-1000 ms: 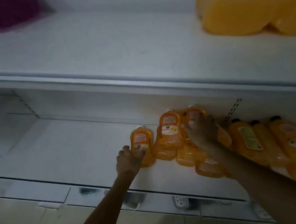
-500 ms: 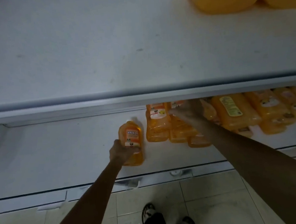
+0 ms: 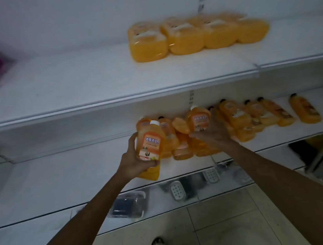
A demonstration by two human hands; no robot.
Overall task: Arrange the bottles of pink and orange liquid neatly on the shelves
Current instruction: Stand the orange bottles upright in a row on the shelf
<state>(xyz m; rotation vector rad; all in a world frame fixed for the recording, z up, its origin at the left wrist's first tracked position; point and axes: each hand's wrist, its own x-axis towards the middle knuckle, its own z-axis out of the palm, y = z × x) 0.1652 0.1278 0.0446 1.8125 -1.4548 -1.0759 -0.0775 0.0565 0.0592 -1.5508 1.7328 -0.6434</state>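
- Two white shelves are carrying the stock: the upper shelf [image 3: 77, 80] is holding a tidy row of orange bottles [image 3: 198, 35], while the middle shelf [image 3: 65, 177] is bearing a toppled heap [image 3: 183, 149] and more flat-lying bottles [image 3: 271, 112] to its right.
- Both hands are now lifting a bottle each. Half a second ago the left one was only gripping its bottle on the middle shelf, so the sorting is passing from reaching to carrying.
- Left hand [image 3: 134, 162] is wrapping round a labelled bottle [image 3: 151, 142], upright and clear of the shelf, before the heap.
- Right hand [image 3: 213, 136] is gripping a second bottle [image 3: 199, 120] from below, tilted above the heap.
- Each held bottle is showing a white cap and orange liquid.
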